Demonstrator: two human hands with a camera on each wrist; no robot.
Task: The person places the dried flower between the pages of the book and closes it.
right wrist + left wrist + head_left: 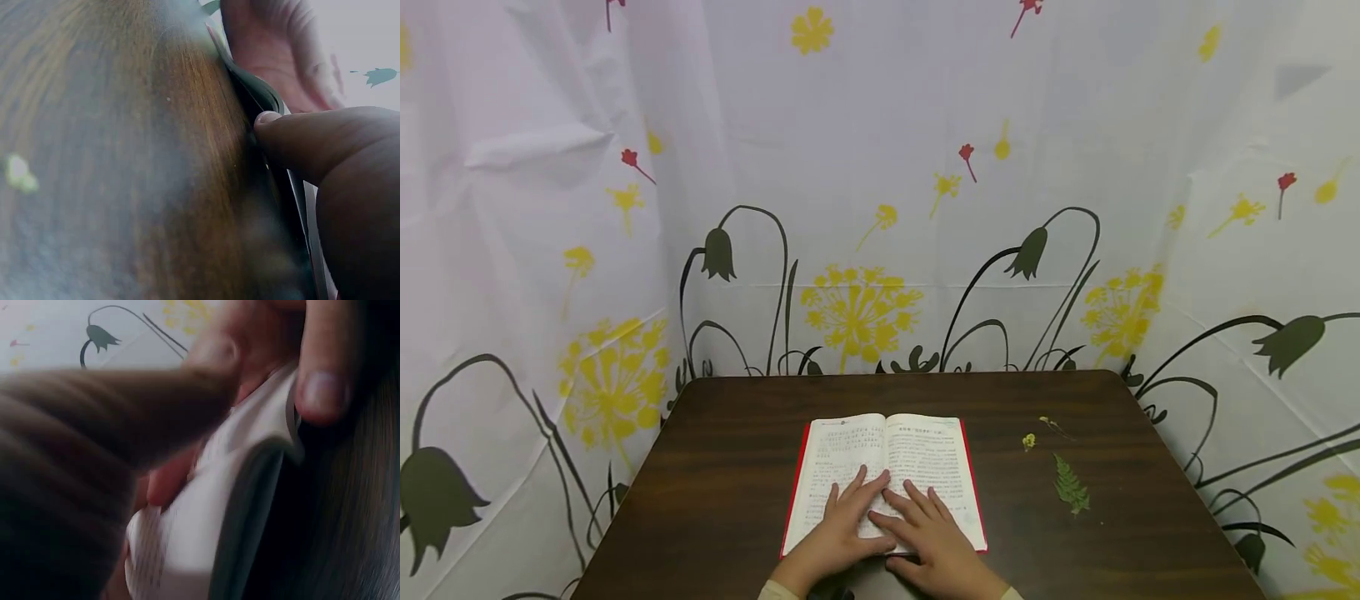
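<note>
We see only our two bare hands, the left hand (838, 533) and the right hand (928, 533), with no rings, gloves or watch on them in the head view. At each wrist a pale, cream-coloured sleeve cuff (778, 590) just shows at the bottom edge. Our fingernails (322, 390) are short and unpainted in the left wrist view, and the right thumbnail (267, 117) looks trimmed and plain too.

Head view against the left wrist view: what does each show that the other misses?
Only the head view shows the whole open book on the dark table, both hands flat on its pages, and the fern leaf and small yellow flower to its right. Only the left wrist view shows fingers at the page edge up close. Both show the book and the flowered backdrop.
</note>
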